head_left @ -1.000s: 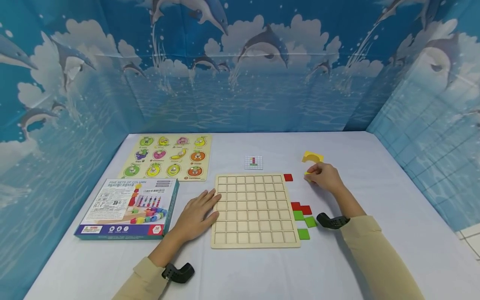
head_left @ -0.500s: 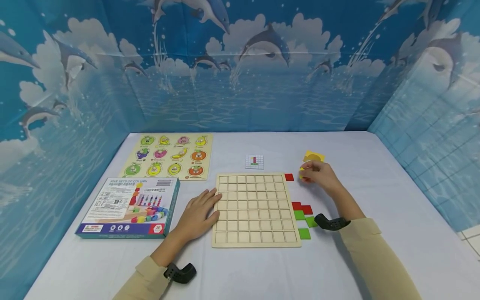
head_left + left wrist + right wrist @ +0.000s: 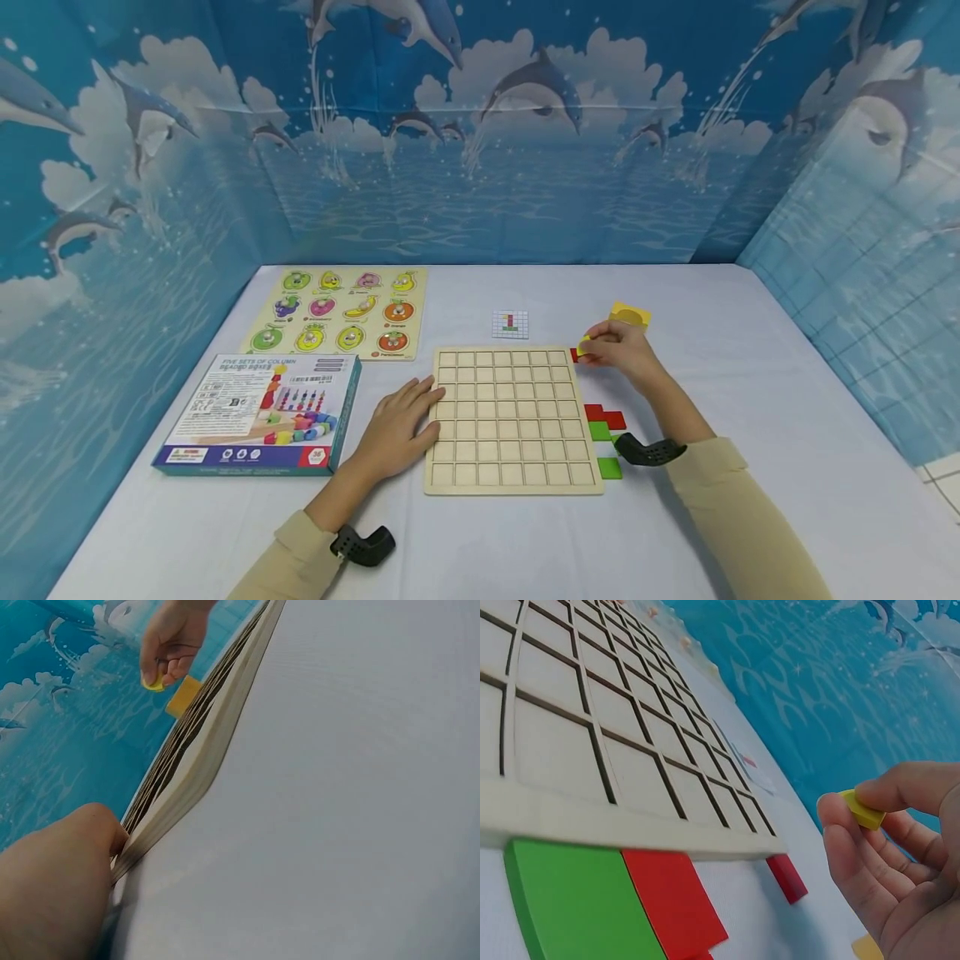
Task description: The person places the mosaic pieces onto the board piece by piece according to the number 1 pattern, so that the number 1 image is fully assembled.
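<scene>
The right wrist view shows me a small, bright yellow piece (image 3: 865, 813), smooth and thick, paler on top and darker on its side. Fingers hide some of it, so I can't tell its whole shape. The right hand (image 3: 618, 348) pinches it between thumb and fingertips, up off the worktop (image 3: 510, 542), near the far right corner of the wooden board (image 3: 510, 433).

From my far-away seat, I see the left hand (image 3: 401, 425) with its fingers loosely stretched out, touching the board's left edge and gripping nothing else.

Now I count. One board, seven rows of seven squares. Three red tiles (image 3: 594, 412): one by its far right corner, two along its right edge. Three green tiles (image 3: 610, 468) are on that side too (the black wrist band (image 3: 649, 451) covers most of one). One little grid card (image 3: 510, 324) lies past the board's far edge. One fruit board (image 3: 337, 325), with twelve fruits, sits at the worktop's far left corner. One box (image 3: 258, 412) lies nearer the left edge.
</scene>
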Available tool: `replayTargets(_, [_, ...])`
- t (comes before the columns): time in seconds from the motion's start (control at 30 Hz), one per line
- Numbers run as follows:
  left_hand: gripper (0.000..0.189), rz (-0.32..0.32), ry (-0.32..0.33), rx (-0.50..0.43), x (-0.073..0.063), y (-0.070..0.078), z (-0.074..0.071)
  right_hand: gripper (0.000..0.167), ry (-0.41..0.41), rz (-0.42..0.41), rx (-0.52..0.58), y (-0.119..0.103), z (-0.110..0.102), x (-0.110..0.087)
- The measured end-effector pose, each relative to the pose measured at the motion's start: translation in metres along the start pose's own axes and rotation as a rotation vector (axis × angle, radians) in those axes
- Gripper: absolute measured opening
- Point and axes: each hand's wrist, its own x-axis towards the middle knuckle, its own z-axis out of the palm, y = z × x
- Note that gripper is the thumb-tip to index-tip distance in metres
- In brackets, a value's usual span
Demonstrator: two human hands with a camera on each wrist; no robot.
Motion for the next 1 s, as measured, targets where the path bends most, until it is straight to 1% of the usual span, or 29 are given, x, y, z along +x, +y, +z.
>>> replayTargets(0.23, [0.050,-0.006,-0.002,-0.010,-0.001,-0.001,0.000,0.027,-0.026,-0.037,0.018,-0.004,0.015,0.002])
replayTargets(0.47, [0.051,-0.016,-0.002,-0.012,-0.002,-0.001,-0.002,0.028,-0.063,-0.072,0.030,-0.009,0.030,0.005])
replayTargets(0.63, [0.051,-0.020,0.000,-0.018,-0.002,-0.003,-0.002,0.028,-0.078,-0.062,0.023,-0.012,0.042,0.008])
replayTargets(0.77, [0.051,-0.022,-0.015,-0.026,-0.001,-0.003,-0.001,0.028,-0.090,-0.055,-0.002,-0.012,0.049,0.010])
replayTargets(1.0, [0.052,-0.022,-0.020,-0.019,0.000,-0.003,0.000,0.028,-0.105,-0.026,0.002,-0.014,0.063,0.012])
